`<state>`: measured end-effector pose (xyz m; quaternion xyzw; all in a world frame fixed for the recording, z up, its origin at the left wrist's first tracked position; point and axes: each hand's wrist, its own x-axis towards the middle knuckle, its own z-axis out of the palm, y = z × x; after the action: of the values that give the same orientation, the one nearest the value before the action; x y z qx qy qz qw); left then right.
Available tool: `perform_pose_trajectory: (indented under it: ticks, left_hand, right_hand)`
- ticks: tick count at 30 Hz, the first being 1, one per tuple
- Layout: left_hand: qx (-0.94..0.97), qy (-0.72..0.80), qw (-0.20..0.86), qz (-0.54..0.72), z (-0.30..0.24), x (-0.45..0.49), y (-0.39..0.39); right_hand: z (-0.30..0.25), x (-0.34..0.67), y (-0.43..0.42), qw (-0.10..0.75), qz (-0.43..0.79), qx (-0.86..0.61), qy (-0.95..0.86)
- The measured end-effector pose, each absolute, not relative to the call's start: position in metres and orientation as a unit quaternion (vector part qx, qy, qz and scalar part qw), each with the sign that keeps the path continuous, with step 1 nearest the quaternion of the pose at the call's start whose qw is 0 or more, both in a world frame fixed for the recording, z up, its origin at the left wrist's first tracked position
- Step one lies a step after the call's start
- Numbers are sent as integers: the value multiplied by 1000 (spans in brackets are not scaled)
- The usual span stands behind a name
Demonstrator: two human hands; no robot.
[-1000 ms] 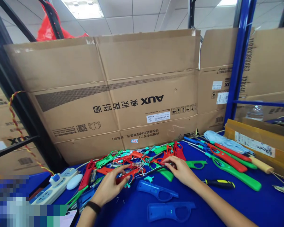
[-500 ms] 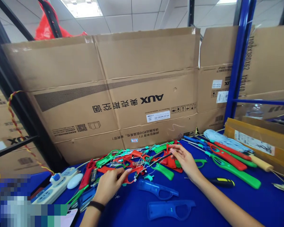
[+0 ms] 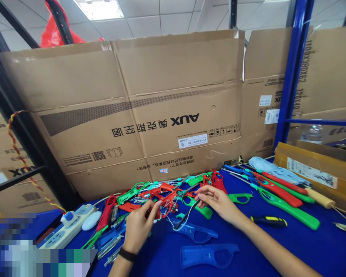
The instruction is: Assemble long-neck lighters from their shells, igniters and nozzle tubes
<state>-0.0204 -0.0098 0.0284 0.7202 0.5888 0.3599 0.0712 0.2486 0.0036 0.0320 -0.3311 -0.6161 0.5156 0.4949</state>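
My left hand (image 3: 138, 227) is closed in a pinch on a red plastic lighter handle (image 3: 167, 200) lifted a little above the blue table (image 3: 305, 250). Pinched in my right hand (image 3: 219, 202) is a thin dark metal tube (image 3: 187, 215) that slants down to the left from the fingers. A thin white wire hangs between the red handle and the tube. Just behind both hands lies a heap of red and green handle shells (image 3: 150, 192). Two blue handle shells (image 3: 190, 231) (image 3: 207, 256) lie flat in front of my hands.
Assembled long lighters in red, green and blue (image 3: 279, 194) lie at the right. A black-and-yellow screwdriver (image 3: 268, 221) rests near my right forearm. A white power strip (image 3: 66, 227) sits at the left. Cardboard sheets (image 3: 147, 111) wall off the back; a blue rack post (image 3: 291, 73) stands on the right.
My left hand has raised the red handle off the heap. My right hand came back toward me and swung the metal tube so it points down-left.
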Motion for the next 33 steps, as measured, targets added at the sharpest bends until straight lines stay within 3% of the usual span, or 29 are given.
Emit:
perform_pose_trajectory:
  ticks: [8, 14, 26, 30, 33]
  left_hand:
    - [725, 526, 256, 365, 34, -9, -14]
    - [707, 517, 326, 354, 39, -4, -18]
    - [697, 509, 288, 415, 28, -4, -12]
    - [720, 489, 303, 390, 21, 9, -16]
    - [731, 477, 313, 374, 17, 16, -20]
  right_hand:
    - [19, 255, 20, 611, 411, -388, -555]
    - [13, 268, 29, 625, 350, -433, -547]
    - [23, 256, 2, 501, 199, -451, -712]
    - [22, 233, -16, 393, 246, -343, -817]
    - [20, 217, -25, 361, 288, -315, -829]
